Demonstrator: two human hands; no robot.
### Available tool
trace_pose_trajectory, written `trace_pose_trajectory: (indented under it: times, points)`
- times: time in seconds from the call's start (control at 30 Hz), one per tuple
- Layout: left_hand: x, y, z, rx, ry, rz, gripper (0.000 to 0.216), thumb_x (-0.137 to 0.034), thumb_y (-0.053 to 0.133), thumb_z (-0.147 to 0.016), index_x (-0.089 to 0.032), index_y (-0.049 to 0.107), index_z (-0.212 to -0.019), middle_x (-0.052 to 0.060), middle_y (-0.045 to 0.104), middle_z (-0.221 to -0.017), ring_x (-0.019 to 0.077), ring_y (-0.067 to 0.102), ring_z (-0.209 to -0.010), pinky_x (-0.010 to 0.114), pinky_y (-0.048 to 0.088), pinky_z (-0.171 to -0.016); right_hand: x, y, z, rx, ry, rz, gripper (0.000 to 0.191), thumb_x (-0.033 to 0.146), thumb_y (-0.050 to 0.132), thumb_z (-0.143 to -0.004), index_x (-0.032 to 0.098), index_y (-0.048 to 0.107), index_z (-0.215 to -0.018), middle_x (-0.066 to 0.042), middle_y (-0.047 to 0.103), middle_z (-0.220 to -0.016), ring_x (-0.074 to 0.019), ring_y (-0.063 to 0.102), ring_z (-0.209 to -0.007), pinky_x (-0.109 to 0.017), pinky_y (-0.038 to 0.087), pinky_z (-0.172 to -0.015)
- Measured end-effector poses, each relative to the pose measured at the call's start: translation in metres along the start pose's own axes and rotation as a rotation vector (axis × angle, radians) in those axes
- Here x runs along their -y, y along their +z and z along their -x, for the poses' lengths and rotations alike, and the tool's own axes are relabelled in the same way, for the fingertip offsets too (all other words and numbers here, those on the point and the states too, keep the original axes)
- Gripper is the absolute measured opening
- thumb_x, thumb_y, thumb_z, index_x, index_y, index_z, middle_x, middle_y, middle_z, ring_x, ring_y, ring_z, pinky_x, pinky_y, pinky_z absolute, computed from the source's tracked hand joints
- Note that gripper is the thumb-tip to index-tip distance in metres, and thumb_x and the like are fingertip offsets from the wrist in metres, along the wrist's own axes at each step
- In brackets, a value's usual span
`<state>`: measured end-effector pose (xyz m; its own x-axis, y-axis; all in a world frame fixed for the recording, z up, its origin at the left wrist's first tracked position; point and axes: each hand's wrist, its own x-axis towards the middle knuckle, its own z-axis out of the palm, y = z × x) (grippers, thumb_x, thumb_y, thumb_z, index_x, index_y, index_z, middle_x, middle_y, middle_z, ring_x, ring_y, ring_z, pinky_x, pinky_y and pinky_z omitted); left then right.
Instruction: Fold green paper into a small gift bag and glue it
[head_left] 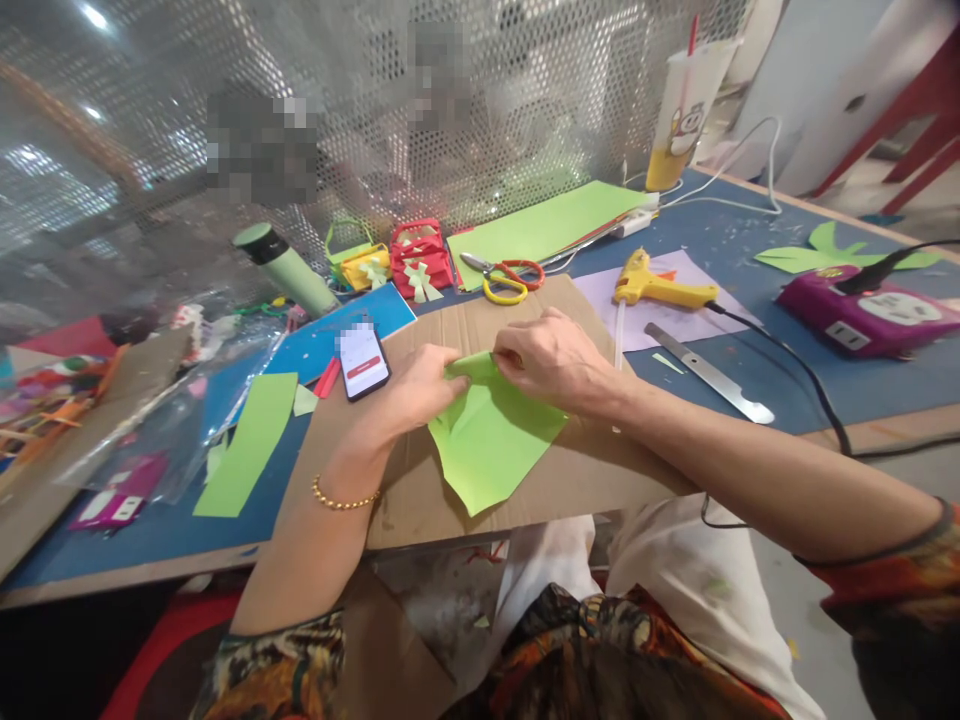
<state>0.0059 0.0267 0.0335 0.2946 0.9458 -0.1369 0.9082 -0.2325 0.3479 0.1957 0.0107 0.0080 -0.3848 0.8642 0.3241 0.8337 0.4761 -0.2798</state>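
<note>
Both of my hands pinch the upper edge of a light green paper sheet [487, 440] that lies on a brown cardboard sheet [570, 475]. My left hand [416, 390] grips the folded top of the paper from the left, fingers closed. My right hand [551, 355] presses the same folded edge from the right, fingers curled over it. The rest of the paper fans out toward me. A gold bracelet [341, 498] circles my left wrist.
A phone [362, 362] lies left of my hands. Scissors [504, 277], a yellow glue gun [656, 287], a metal blade [709, 372], a purple socket box [870, 315], red and yellow paper baskets [420, 258], a green bottle [289, 268], a drink cup [686, 110] and green paper strips [251, 440] stand around.
</note>
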Motion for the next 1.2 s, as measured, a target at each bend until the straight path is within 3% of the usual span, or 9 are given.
trace_pose_trajectory:
  times: [0.27, 0.4, 0.57, 0.7, 0.9, 1.03, 1.2]
  points:
    - [-0.004, -0.001, 0.001, -0.02, 0.001, -0.016, 0.017, -0.016, 0.058, -0.076, -0.019, 0.053, -0.06, -0.004, 0.045, -0.056, 0.0118, 0.045, -0.056, 0.028, 0.029, -0.052, -0.011, -0.006, 0.002, -0.071, 0.028, -0.136, 0.031, 0.025, 0.049, -0.098, 0.015, 0.067, -0.075, -0.003, 0.06, -0.066, -0.0123, 0.039, -0.059, -0.031, 0.026, -0.062]
    - [0.001, 0.001, -0.001, -0.016, 0.002, 0.005, 0.009, -0.019, 0.057, -0.076, -0.017, 0.063, -0.068, -0.004, 0.05, -0.059, 0.0129, 0.047, -0.059, 0.028, 0.031, -0.054, -0.012, -0.007, 0.0, -0.006, -0.038, -0.19, 0.013, 0.027, 0.065, -0.092, 0.016, 0.07, -0.095, -0.006, 0.071, -0.084, -0.015, 0.057, -0.072, -0.03, 0.034, -0.07]
    - [0.001, 0.002, 0.003, -0.015, 0.042, -0.009, 0.01, -0.021, 0.058, -0.077, -0.016, 0.066, -0.073, -0.002, 0.054, -0.064, 0.0136, 0.05, -0.061, 0.028, 0.032, -0.055, -0.008, -0.01, -0.004, 0.109, 0.001, 0.009, 0.026, 0.025, 0.071, -0.088, 0.017, 0.069, -0.113, -0.007, 0.076, -0.09, -0.0195, 0.063, -0.078, -0.034, 0.037, -0.078]
    - [-0.001, 0.0, 0.007, -0.03, 0.091, 0.01, 0.012, -0.02, 0.058, -0.076, -0.018, 0.058, -0.065, -0.004, 0.047, -0.06, 0.0122, 0.045, -0.059, 0.028, 0.029, -0.054, -0.008, -0.021, -0.006, 0.232, 0.027, -0.004, 0.019, 0.023, 0.068, -0.087, 0.02, 0.077, -0.104, -0.007, 0.078, -0.09, -0.0199, 0.064, -0.076, -0.032, 0.036, -0.067]
    - [-0.005, -0.004, 0.01, 0.058, 0.138, 0.151, 0.019, -0.014, 0.057, -0.072, -0.019, 0.048, -0.057, -0.006, 0.037, -0.056, 0.0096, 0.036, -0.055, 0.027, 0.023, -0.049, -0.006, -0.025, -0.008, 0.317, 0.038, 0.074, 0.022, 0.019, 0.065, -0.083, 0.022, 0.083, -0.097, -0.008, 0.079, -0.089, -0.0194, 0.064, -0.075, -0.031, 0.032, -0.061]
    - [-0.005, -0.003, 0.008, 0.109, 0.119, 0.118, 0.018, -0.012, 0.057, -0.074, -0.019, 0.05, -0.059, -0.006, 0.041, -0.056, 0.0097, 0.039, -0.054, 0.027, 0.024, -0.049, -0.002, -0.019, -0.008, 0.296, 0.047, 0.13, 0.02, 0.018, 0.062, -0.084, 0.019, 0.081, -0.089, -0.011, 0.076, -0.08, -0.0187, 0.061, -0.068, -0.033, 0.027, -0.059]
    - [0.001, 0.0, 0.004, 0.103, 0.138, -0.004, 0.016, -0.016, 0.057, -0.077, -0.019, 0.05, -0.062, -0.004, 0.047, -0.057, 0.0107, 0.043, -0.054, 0.028, 0.026, -0.049, 0.001, -0.011, -0.005, 0.267, 0.025, 0.156, 0.023, 0.022, 0.06, -0.085, 0.016, 0.08, -0.093, -0.014, 0.076, -0.083, -0.0216, 0.062, -0.072, -0.034, 0.026, -0.058]
